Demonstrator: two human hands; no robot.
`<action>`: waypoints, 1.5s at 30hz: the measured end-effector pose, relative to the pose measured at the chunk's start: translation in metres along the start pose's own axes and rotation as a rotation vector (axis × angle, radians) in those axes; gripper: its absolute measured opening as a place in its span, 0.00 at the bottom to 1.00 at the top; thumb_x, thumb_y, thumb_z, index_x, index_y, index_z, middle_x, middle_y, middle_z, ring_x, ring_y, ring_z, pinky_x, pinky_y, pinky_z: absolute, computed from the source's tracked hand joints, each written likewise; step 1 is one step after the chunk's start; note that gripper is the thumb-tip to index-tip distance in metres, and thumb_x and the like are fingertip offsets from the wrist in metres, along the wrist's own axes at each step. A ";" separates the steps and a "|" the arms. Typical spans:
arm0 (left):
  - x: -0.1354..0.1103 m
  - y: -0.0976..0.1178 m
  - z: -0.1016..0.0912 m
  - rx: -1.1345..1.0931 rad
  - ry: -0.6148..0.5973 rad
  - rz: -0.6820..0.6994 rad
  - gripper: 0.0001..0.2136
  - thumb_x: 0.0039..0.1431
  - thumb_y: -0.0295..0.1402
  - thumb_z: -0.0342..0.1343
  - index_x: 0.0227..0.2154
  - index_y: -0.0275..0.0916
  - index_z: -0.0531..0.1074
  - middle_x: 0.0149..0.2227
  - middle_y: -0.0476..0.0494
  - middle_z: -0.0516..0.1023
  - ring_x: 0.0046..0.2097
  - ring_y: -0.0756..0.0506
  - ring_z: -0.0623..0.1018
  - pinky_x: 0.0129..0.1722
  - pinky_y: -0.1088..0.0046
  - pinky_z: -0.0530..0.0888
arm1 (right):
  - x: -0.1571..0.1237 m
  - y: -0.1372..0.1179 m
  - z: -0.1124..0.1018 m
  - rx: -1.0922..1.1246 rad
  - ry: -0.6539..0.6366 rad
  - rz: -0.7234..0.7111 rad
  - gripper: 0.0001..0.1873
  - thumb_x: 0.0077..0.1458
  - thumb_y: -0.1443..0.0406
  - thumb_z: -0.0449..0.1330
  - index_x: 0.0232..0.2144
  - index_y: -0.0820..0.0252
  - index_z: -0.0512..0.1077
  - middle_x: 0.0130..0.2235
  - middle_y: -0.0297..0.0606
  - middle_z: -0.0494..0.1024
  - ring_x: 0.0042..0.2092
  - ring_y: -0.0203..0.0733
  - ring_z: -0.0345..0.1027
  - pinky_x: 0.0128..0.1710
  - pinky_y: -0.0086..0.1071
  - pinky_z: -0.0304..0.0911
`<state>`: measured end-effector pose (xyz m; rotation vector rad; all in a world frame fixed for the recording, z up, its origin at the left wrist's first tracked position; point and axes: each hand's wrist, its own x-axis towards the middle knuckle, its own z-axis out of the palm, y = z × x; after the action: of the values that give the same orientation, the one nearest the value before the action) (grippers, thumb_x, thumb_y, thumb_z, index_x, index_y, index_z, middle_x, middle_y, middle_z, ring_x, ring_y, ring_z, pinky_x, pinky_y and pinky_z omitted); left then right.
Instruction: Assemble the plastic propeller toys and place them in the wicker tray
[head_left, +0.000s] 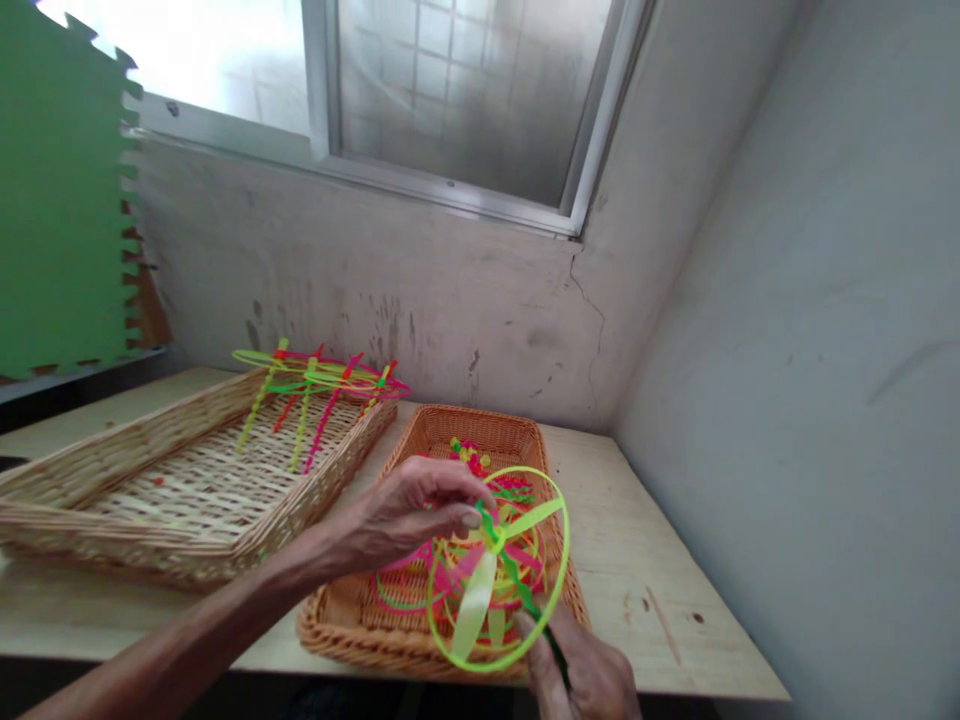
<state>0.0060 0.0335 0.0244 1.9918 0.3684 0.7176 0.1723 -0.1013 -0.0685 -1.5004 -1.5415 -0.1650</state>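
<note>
Walls of stained grey plaster (810, 260) meet in a corner behind the pale wooden table (675, 580), which I watch from a distance. Above it I see a metal-framed window with cloudy glass (480, 90). On the table's left part lies a pale woven wicker tray (150, 550); at its far right end, several bright plastic ring propellers (322, 372) point their twisted stems down into it. Just beside it, to the right, is an orange-brown wicker basket (480, 415) with a heap of pink, yellow and green plastic pieces (450, 575). Over this basket is a yellow-green plastic propeller ring (495, 540). My left hand (405, 505) is narrow, pinching near the upper end of the green twisted plastic stick (517, 582) that passes through the ring's centre. My right hand (592, 665) is closed around the darker lower part; whether this is a separate piece, I cannot tell.
</note>
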 end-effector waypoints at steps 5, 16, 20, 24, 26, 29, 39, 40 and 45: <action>0.010 0.003 -0.002 0.001 0.001 0.049 0.08 0.54 0.32 0.55 0.31 0.31 0.74 0.25 0.47 0.71 0.26 0.53 0.69 0.25 0.80 0.68 | 0.021 0.007 -0.010 0.015 -0.156 -0.150 0.18 0.62 0.60 0.45 0.30 0.59 0.72 0.22 0.34 0.74 0.22 0.33 0.69 0.24 0.21 0.61; 0.032 0.008 -0.006 -0.042 0.078 -0.029 0.05 0.49 0.30 0.57 0.26 0.32 0.74 0.20 0.48 0.74 0.21 0.53 0.73 0.22 0.80 0.72 | 0.056 0.012 -0.017 -0.184 0.050 -0.280 0.15 0.62 0.63 0.47 0.37 0.64 0.72 0.28 0.39 0.77 0.29 0.35 0.72 0.30 0.24 0.67; 0.043 0.009 -0.017 0.059 0.241 -0.007 0.06 0.49 0.31 0.58 0.26 0.33 0.75 0.18 0.50 0.73 0.20 0.53 0.72 0.20 0.82 0.71 | 0.049 0.000 -0.013 -0.300 0.381 -0.279 0.17 0.60 0.63 0.51 0.46 0.69 0.67 0.39 0.51 0.75 0.42 0.44 0.70 0.41 0.37 0.67; 0.054 0.022 -0.040 0.140 0.400 0.046 0.07 0.47 0.32 0.59 0.27 0.32 0.75 0.18 0.50 0.74 0.20 0.53 0.72 0.21 0.82 0.71 | 0.016 0.001 0.020 -0.133 0.370 -0.259 0.12 0.60 0.68 0.50 0.44 0.65 0.68 0.36 0.45 0.77 0.39 0.41 0.72 0.39 0.35 0.68; 0.060 0.030 -0.051 0.145 0.493 0.060 0.08 0.46 0.32 0.59 0.28 0.32 0.74 0.19 0.49 0.74 0.21 0.53 0.73 0.22 0.81 0.72 | -0.002 0.009 0.042 -0.099 0.290 -0.204 0.12 0.60 0.69 0.49 0.41 0.67 0.70 0.35 0.45 0.79 0.36 0.39 0.73 0.37 0.30 0.68; 0.072 0.031 -0.065 0.214 0.583 0.044 0.09 0.47 0.31 0.58 0.30 0.31 0.74 0.18 0.50 0.73 0.20 0.53 0.72 0.20 0.81 0.70 | -0.018 0.023 0.065 -0.155 0.284 -0.114 0.15 0.61 0.68 0.47 0.38 0.70 0.72 0.35 0.47 0.80 0.35 0.39 0.75 0.37 0.28 0.68; 0.117 0.012 -0.097 0.489 0.380 -0.109 0.04 0.45 0.27 0.55 0.22 0.32 0.72 0.15 0.51 0.69 0.17 0.54 0.68 0.16 0.81 0.65 | -0.015 0.027 0.066 -0.280 0.225 0.050 0.25 0.64 0.61 0.41 0.38 0.72 0.74 0.32 0.46 0.80 0.27 0.39 0.75 0.28 0.26 0.66; 0.120 0.012 -0.098 0.463 0.383 -0.110 0.04 0.45 0.27 0.55 0.22 0.31 0.71 0.15 0.51 0.69 0.16 0.54 0.68 0.16 0.81 0.65 | -0.015 0.027 0.066 -0.292 0.229 0.042 0.25 0.64 0.61 0.41 0.38 0.72 0.74 0.32 0.46 0.80 0.27 0.39 0.75 0.27 0.26 0.66; 0.125 0.003 -0.106 0.365 0.409 -0.125 0.04 0.44 0.28 0.56 0.22 0.31 0.71 0.15 0.51 0.68 0.16 0.55 0.67 0.15 0.82 0.64 | -0.014 0.025 0.062 -0.327 0.233 0.037 0.26 0.64 0.61 0.40 0.37 0.72 0.75 0.30 0.45 0.80 0.27 0.39 0.75 0.28 0.25 0.67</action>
<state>0.0376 0.1707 0.1085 2.1258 0.9137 1.0358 0.1586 -0.0643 -0.1244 -1.6935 -1.3425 -0.5729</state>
